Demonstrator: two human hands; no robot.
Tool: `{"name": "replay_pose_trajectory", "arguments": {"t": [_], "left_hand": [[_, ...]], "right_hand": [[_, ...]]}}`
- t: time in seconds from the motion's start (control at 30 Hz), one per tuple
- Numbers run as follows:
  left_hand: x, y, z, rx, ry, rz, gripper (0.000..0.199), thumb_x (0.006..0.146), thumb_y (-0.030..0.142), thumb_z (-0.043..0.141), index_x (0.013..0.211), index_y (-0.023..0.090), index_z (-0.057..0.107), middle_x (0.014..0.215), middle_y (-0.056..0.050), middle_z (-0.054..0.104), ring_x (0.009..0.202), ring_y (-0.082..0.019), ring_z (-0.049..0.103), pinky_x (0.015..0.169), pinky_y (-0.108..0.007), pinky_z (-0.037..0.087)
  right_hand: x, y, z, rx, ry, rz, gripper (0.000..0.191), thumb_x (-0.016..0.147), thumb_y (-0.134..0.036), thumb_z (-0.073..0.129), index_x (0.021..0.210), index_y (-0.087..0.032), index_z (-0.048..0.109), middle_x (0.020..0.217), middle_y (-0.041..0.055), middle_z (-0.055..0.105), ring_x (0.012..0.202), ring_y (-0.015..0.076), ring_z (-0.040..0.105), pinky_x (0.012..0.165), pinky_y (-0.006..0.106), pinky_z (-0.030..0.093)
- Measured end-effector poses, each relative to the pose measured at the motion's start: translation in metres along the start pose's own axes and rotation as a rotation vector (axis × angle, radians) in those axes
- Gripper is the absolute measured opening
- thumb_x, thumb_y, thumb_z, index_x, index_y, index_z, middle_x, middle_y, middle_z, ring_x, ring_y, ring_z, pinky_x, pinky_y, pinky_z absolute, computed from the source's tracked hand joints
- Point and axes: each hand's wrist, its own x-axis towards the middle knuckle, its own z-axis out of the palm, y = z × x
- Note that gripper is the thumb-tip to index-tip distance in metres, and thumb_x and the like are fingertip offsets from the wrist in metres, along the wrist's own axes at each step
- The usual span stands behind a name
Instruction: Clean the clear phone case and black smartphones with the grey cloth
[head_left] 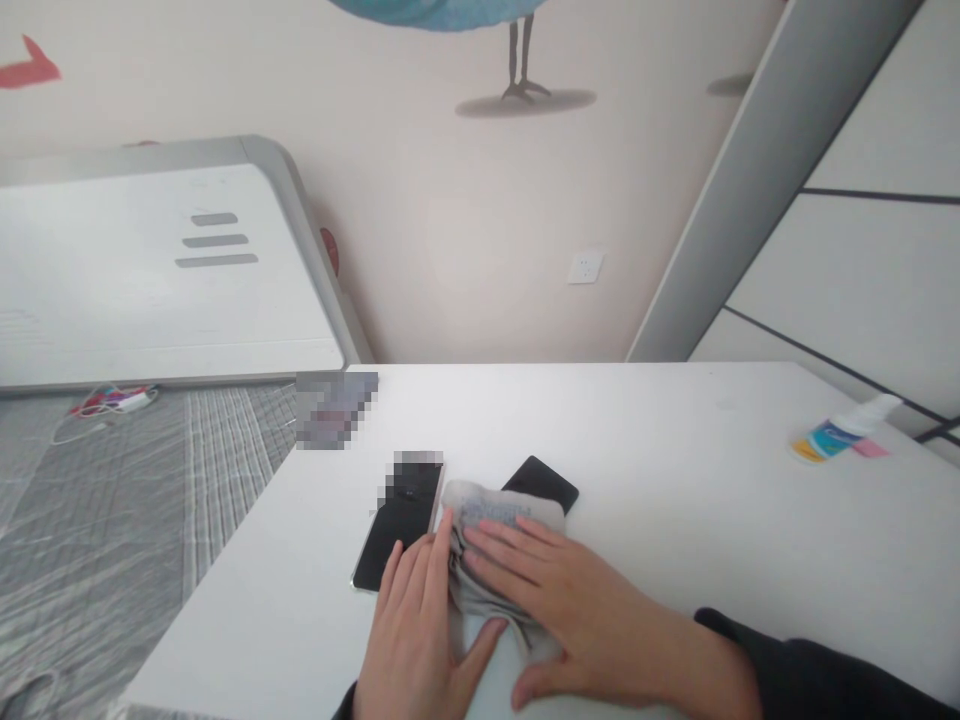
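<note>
A grey cloth (502,504) with faint printing lies bunched on the white table. My right hand (574,605) rests flat on top of it, fingers stretched toward the left. Along the cloth's left edge is my left hand (420,625), its fingers pointing forward and its thumb out to the side. A black phone (397,535) lies just beyond the left fingertips, partly blurred out. Behind the cloth, a second dark flat device (541,482) shows, its near part covered by the cloth.
On the white table (675,440), a spray bottle (836,432) lies toward the right beside a pink item (870,447). A blurred-out object (337,408) sits at the far left corner. A bed with grey striped bedding (142,520) adjoins the left side.
</note>
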Motion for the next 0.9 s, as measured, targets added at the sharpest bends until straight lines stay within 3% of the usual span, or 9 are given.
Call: {"name": "replay_pose_trajectory", "arguments": {"t": [0.13,0.23,0.33,0.5,0.6,0.7,0.83,0.9], "left_hand": [[0.002,0.000,-0.003,-0.038,-0.011,-0.017,0.086,0.097,0.054,0.050,0.161,0.018,0.006,0.135,-0.015,0.065,0.119,-0.031,0.066,0.104,-0.054,0.051],[0.000,-0.002,-0.001,-0.020,-0.018,0.006,0.085,0.098,0.052,0.050,0.162,0.018,0.005,0.142,-0.016,0.061,0.122,-0.032,0.065,0.103,-0.054,0.051],[-0.002,-0.003,0.001,0.000,-0.024,0.011,0.085,0.098,0.051,0.050,0.162,0.019,0.004,0.147,-0.016,0.057,0.126,-0.033,0.062,0.103,-0.053,0.051],[-0.001,-0.002,0.000,-0.043,-0.018,-0.008,0.088,0.096,0.055,0.052,0.162,0.019,0.005,0.138,-0.015,0.064,0.119,-0.032,0.066,0.103,-0.054,0.051],[-0.002,-0.003,0.000,-0.035,-0.015,0.003,0.086,0.097,0.054,0.051,0.162,0.019,0.006,0.142,-0.015,0.061,0.120,-0.033,0.065,0.102,-0.055,0.051],[-0.003,-0.003,0.001,-0.012,-0.014,0.015,0.083,0.098,0.052,0.049,0.162,0.019,0.007,0.147,-0.016,0.056,0.124,-0.034,0.063,0.102,-0.055,0.051],[-0.001,-0.002,0.000,-0.025,-0.018,-0.008,0.087,0.097,0.054,0.052,0.162,0.018,0.006,0.140,-0.015,0.062,0.121,-0.032,0.064,0.103,-0.053,0.051],[-0.001,-0.002,-0.001,-0.025,-0.023,-0.007,0.087,0.097,0.054,0.052,0.162,0.017,0.006,0.140,-0.015,0.062,0.121,-0.032,0.064,0.103,-0.054,0.050]], "right_hand": [[-0.001,0.012,-0.003,-0.145,0.153,0.278,0.103,0.086,-0.081,0.047,0.158,-0.010,0.029,0.164,0.0189,0.024,0.153,0.0363,0.022,0.125,0.059,0.021],[-0.004,0.004,0.002,-0.086,0.096,0.102,0.108,0.084,-0.080,0.053,0.161,-0.013,0.020,0.166,0.0160,0.020,0.155,0.0331,0.019,0.128,0.051,0.018],[-0.003,-0.004,0.003,0.017,0.003,-0.043,0.098,0.089,-0.075,0.052,0.162,-0.019,0.016,0.167,0.0091,0.020,0.154,0.0253,0.022,0.129,0.041,0.017],[-0.001,0.006,-0.002,-0.103,0.141,0.250,0.107,0.085,-0.083,0.046,0.158,-0.007,0.029,0.164,0.0200,0.021,0.154,0.0356,0.021,0.126,0.056,0.022],[-0.003,0.000,0.000,-0.066,0.075,0.104,0.110,0.083,-0.084,0.047,0.160,-0.010,0.022,0.167,0.0156,0.015,0.155,0.0322,0.017,0.128,0.050,0.016],[-0.002,-0.005,0.000,0.007,-0.024,-0.035,0.100,0.088,-0.080,0.044,0.162,-0.018,0.017,0.167,0.0082,0.018,0.155,0.0252,0.019,0.129,0.042,0.015],[0.001,0.004,-0.005,-0.108,0.111,0.244,0.102,0.087,-0.082,0.042,0.158,-0.010,0.030,0.165,0.0162,0.022,0.154,0.0340,0.021,0.127,0.055,0.020],[0.001,0.003,-0.004,-0.120,0.138,0.244,0.108,0.083,-0.084,0.045,0.158,-0.008,0.030,0.165,0.0181,0.021,0.154,0.0362,0.018,0.126,0.057,0.018]]}}
